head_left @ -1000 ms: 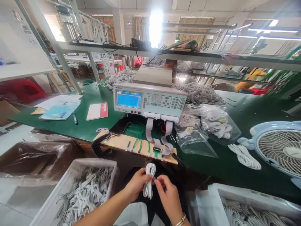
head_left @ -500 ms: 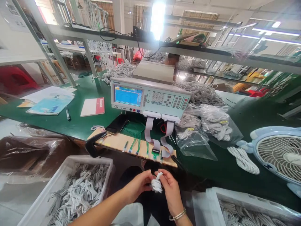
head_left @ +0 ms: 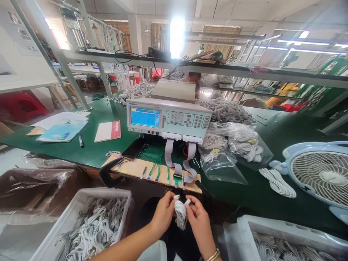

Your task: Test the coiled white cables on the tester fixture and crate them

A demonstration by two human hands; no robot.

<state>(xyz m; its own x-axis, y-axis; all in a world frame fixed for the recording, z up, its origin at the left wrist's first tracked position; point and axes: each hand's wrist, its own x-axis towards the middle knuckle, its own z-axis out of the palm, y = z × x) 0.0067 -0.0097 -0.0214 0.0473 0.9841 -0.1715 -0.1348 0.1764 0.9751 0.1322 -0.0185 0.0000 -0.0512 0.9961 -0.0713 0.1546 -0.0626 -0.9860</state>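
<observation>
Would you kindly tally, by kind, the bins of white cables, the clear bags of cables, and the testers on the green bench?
White bins of cables: 2, left bin and right bin
Clear bags of cables: 2, and
Testers: 1
Total: 5

No legible text: tester (head_left: 168, 117) logo, blue screen (head_left: 145, 117), keypad, red-edged booklet (head_left: 108, 131) print all too blurred.

Left hand (head_left: 163, 214) and right hand (head_left: 198, 221) jointly grip a coiled white cable (head_left: 180, 214), both plug ends uppermost, just below the wooden test fixture (head_left: 152, 170) at the green bench (head_left: 89, 152) edge, fronting the tester unit (head_left: 168, 119).
</observation>
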